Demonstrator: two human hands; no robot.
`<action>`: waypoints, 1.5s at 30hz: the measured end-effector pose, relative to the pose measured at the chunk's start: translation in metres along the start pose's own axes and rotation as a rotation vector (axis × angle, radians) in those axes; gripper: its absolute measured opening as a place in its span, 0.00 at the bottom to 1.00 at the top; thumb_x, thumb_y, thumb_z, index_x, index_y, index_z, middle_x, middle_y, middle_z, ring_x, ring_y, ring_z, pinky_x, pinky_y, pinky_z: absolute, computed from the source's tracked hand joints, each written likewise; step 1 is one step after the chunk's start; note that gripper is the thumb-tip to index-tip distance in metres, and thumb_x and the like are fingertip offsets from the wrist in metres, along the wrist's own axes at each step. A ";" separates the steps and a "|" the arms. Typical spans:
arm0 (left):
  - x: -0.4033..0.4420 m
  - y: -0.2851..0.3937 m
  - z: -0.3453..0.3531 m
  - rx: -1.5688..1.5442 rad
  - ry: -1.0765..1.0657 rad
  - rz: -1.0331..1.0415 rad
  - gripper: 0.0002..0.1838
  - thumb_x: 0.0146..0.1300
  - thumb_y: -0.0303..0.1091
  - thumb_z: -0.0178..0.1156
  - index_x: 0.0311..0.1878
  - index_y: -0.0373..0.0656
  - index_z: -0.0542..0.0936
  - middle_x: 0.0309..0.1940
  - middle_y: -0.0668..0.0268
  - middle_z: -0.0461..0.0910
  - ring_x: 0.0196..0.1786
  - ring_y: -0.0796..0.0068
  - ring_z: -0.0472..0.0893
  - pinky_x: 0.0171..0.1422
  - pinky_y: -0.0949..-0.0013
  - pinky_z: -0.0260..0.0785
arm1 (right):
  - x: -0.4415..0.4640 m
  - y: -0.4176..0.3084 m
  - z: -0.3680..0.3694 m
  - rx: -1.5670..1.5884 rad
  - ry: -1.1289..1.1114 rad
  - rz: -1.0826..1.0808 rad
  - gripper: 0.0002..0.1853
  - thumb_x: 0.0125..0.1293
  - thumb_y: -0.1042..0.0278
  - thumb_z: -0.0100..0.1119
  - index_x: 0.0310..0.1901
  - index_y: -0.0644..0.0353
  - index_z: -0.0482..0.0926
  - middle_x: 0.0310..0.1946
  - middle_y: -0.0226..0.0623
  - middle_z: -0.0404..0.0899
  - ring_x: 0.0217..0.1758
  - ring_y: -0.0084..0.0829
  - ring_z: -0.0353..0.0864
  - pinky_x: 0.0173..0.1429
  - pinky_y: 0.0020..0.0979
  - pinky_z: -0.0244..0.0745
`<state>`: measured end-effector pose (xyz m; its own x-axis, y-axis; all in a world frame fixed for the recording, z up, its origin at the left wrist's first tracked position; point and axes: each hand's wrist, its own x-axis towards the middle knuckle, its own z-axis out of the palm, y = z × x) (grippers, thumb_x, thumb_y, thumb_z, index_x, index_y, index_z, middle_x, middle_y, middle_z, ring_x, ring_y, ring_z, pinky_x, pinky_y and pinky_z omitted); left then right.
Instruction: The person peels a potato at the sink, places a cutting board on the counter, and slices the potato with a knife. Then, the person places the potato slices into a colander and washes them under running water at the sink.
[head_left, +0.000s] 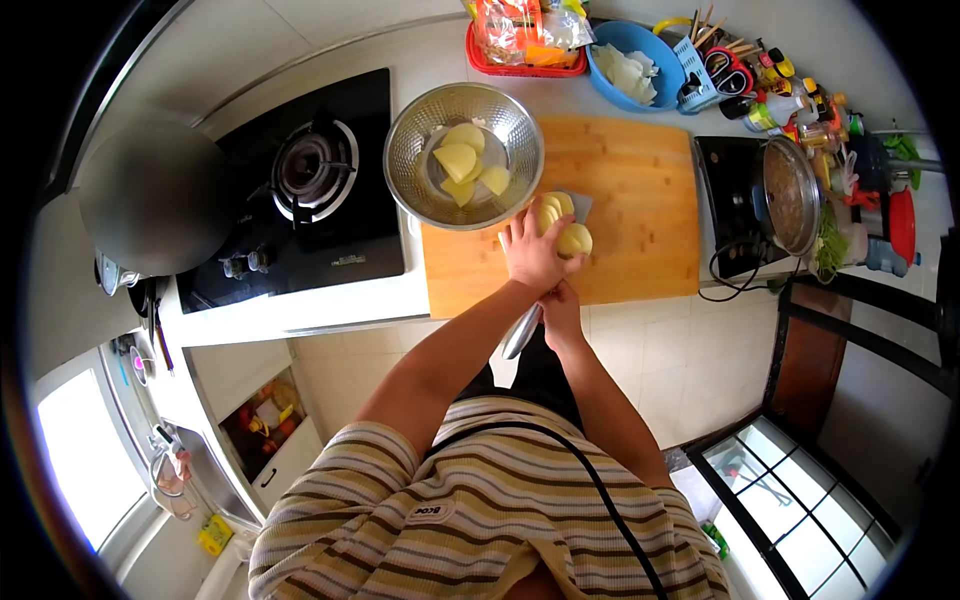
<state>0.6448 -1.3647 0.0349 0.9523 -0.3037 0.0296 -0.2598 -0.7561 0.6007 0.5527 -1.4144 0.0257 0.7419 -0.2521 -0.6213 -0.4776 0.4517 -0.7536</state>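
My left hand [538,257] reaches over pale yellow potato slices [556,209], its fingers around and on top of them at the front of the wooden cutting board [640,210]. Below it, my right hand [562,312] is closed on the knife, whose silver handle [522,332] points down past the counter edge. Part of the knife's grey blade [581,206] shows beside the slices; the rest is hidden by the slices and my left hand. Just left of the hands, a perforated metal strainer bowl [400,165] holds several larger potato pieces [458,160].
A black gas stove [365,230] lies to the left. Behind the board are a red basket [526,70] of packets and a blue bowl [672,70] with pale peelings or leaves. At right stand an electric cooktop [728,200], a lidded pan [790,195] and several bottles [790,105].
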 end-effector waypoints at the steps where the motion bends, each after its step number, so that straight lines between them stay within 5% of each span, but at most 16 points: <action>1: -0.001 0.001 0.000 -0.008 0.023 0.001 0.32 0.40 0.56 0.69 0.54 0.63 0.77 0.67 0.56 0.58 0.65 0.51 0.59 0.65 0.47 0.53 | -0.002 -0.005 0.001 0.038 -0.011 0.035 0.03 0.61 0.80 0.53 0.36 0.64 0.71 0.23 0.35 0.74 0.22 0.27 0.76 0.27 0.28 0.71; 6: 0.002 0.015 0.001 -0.140 0.035 -0.009 0.34 0.36 0.52 0.70 0.53 0.63 0.78 0.68 0.57 0.58 0.64 0.51 0.61 0.65 0.50 0.55 | -0.007 -0.012 -0.012 0.042 -0.033 0.030 0.08 0.60 0.79 0.56 0.40 0.57 0.74 0.27 0.24 0.73 0.22 0.17 0.67 0.24 0.20 0.60; 9: 0.006 0.041 -0.018 -0.198 0.103 0.035 0.35 0.34 0.48 0.72 0.53 0.63 0.77 0.67 0.57 0.59 0.64 0.51 0.62 0.64 0.50 0.56 | -0.008 -0.020 -0.033 -0.045 -0.051 -0.091 0.11 0.64 0.79 0.52 0.48 0.60 0.73 0.36 0.27 0.76 0.29 0.18 0.75 0.30 0.22 0.72; 12: 0.022 0.056 -0.050 -0.243 0.214 0.082 0.34 0.35 0.44 0.72 0.53 0.62 0.77 0.67 0.55 0.59 0.62 0.49 0.63 0.62 0.50 0.58 | -0.026 -0.087 -0.006 -0.241 -0.116 -0.197 0.09 0.64 0.80 0.54 0.45 0.64 0.73 0.29 0.29 0.77 0.29 0.18 0.75 0.32 0.23 0.71; 18: 0.072 -0.014 -0.085 -0.363 0.467 -0.203 0.25 0.48 0.40 0.67 0.54 0.56 0.77 0.64 0.47 0.63 0.62 0.43 0.64 0.65 0.52 0.58 | 0.028 -0.119 0.073 -0.509 -0.266 -0.204 0.01 0.61 0.79 0.54 0.33 0.67 0.72 0.20 0.38 0.77 0.21 0.29 0.81 0.25 0.30 0.76; 22: 0.093 -0.082 -0.073 -0.379 0.551 -0.248 0.19 0.63 0.41 0.55 0.57 0.53 0.74 0.62 0.48 0.66 0.63 0.50 0.66 0.68 0.55 0.52 | 0.035 -0.130 0.111 -0.549 -0.281 -0.141 0.04 0.61 0.78 0.52 0.29 0.66 0.70 0.17 0.37 0.75 0.16 0.29 0.78 0.21 0.29 0.74; 25: 0.098 -0.104 -0.077 -0.377 0.456 -0.366 0.17 0.66 0.39 0.52 0.57 0.51 0.73 0.59 0.54 0.71 0.62 0.55 0.69 0.67 0.56 0.53 | 0.029 -0.130 0.110 -0.647 -0.298 -0.290 0.05 0.61 0.77 0.52 0.28 0.66 0.70 0.14 0.35 0.73 0.14 0.27 0.75 0.19 0.29 0.69; 30: 0.098 -0.090 -0.077 -0.066 0.616 -0.338 0.14 0.59 0.33 0.57 0.48 0.46 0.80 0.60 0.49 0.68 0.62 0.41 0.61 0.68 0.53 0.54 | 0.016 -0.159 0.058 -0.513 -0.260 -0.263 0.05 0.64 0.75 0.51 0.30 0.65 0.72 0.17 0.35 0.75 0.16 0.24 0.75 0.20 0.27 0.69; 31: 0.096 -0.069 -0.092 0.013 0.670 -0.225 0.13 0.55 0.29 0.59 0.45 0.46 0.81 0.53 0.50 0.73 0.56 0.47 0.70 0.60 0.55 0.64 | 0.018 -0.164 0.035 -0.433 -0.207 -0.204 0.05 0.65 0.74 0.50 0.31 0.64 0.72 0.18 0.35 0.75 0.16 0.24 0.74 0.20 0.26 0.69; 32: 0.095 -0.053 -0.086 -0.003 0.651 -0.212 0.13 0.55 0.29 0.59 0.45 0.46 0.81 0.53 0.50 0.73 0.56 0.47 0.70 0.60 0.55 0.64 | 0.019 -0.167 0.010 -0.352 -0.155 -0.144 0.06 0.66 0.73 0.50 0.32 0.64 0.72 0.19 0.35 0.75 0.16 0.24 0.74 0.21 0.26 0.69; 34: 0.096 -0.020 -0.072 -0.388 0.190 -0.106 0.07 0.55 0.27 0.60 0.38 0.42 0.82 0.39 0.55 0.80 0.47 0.59 0.78 0.51 0.59 0.71 | 0.023 -0.172 -0.044 -0.300 -0.048 -0.140 0.05 0.67 0.73 0.50 0.33 0.63 0.71 0.20 0.35 0.74 0.16 0.23 0.72 0.21 0.27 0.69; 35: 0.095 0.005 -0.068 -0.190 0.128 0.138 0.04 0.55 0.28 0.60 0.34 0.41 0.81 0.28 0.58 0.80 0.39 0.59 0.80 0.43 0.61 0.73 | 0.023 -0.177 -0.070 -0.317 0.001 -0.108 0.07 0.67 0.70 0.52 0.31 0.60 0.69 0.18 0.35 0.73 0.15 0.26 0.71 0.20 0.27 0.68; 36: 0.099 0.016 -0.044 -0.151 -0.135 0.168 0.09 0.55 0.31 0.62 0.40 0.41 0.80 0.34 0.56 0.79 0.44 0.55 0.78 0.49 0.59 0.72 | 0.025 -0.174 -0.093 -0.319 0.042 -0.125 0.07 0.67 0.70 0.52 0.31 0.60 0.69 0.18 0.35 0.73 0.15 0.26 0.71 0.20 0.27 0.68; 40: 0.114 0.054 0.032 0.061 -0.358 0.011 0.32 0.51 0.39 0.69 0.59 0.50 0.68 0.55 0.56 0.67 0.61 0.53 0.67 0.60 0.57 0.66 | 0.016 -0.163 -0.159 -0.117 0.150 -0.073 0.06 0.66 0.70 0.54 0.31 0.58 0.71 0.17 0.34 0.71 0.14 0.26 0.70 0.17 0.27 0.66; 45: 0.128 0.066 0.064 0.227 -0.455 -0.124 0.28 0.52 0.36 0.68 0.57 0.51 0.70 0.54 0.57 0.68 0.60 0.54 0.68 0.57 0.57 0.69 | 0.007 -0.155 -0.171 -0.029 0.070 -0.171 0.06 0.66 0.69 0.54 0.32 0.59 0.71 0.17 0.33 0.71 0.14 0.24 0.69 0.17 0.25 0.66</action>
<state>0.7395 -1.4908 0.0276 0.8252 -0.3873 -0.4111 -0.2261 -0.8935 0.3880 0.5518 -1.6331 0.1014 0.7793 -0.3826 -0.4963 -0.3616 0.3724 -0.8547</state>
